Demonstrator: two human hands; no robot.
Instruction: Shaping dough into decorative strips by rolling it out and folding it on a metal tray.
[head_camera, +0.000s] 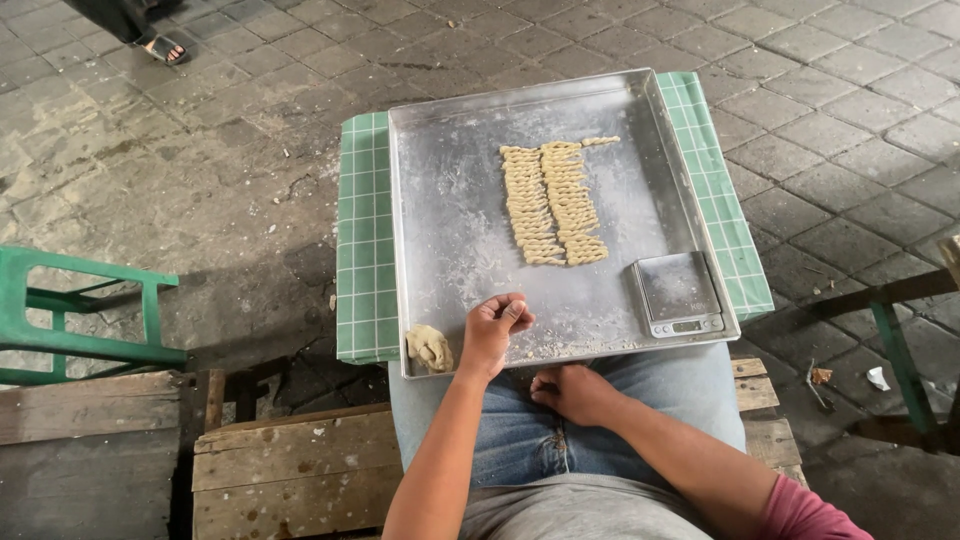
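A large metal tray (440, 180) dusted with flour rests on a green checked table in front of me. Two rows of twisted dough pieces (552, 204) lie in its middle. A lump of dough (429, 348) sits at the tray's near left corner. My left hand (494, 330) is over the tray's near edge, fingers curled with the thumb against them; whether it holds a bit of dough I cannot tell. My right hand (572, 391) rests closed on my lap, on the blue jeans, below the tray's edge.
A small digital scale (678, 293) stands in the tray's near right corner. I sit on a wooden pallet bench (290, 460). A green stool frame (70, 320) stands at the left, another green frame (900, 350) at the right. A person's sandalled foot (165, 48) shows top left on the paved ground.
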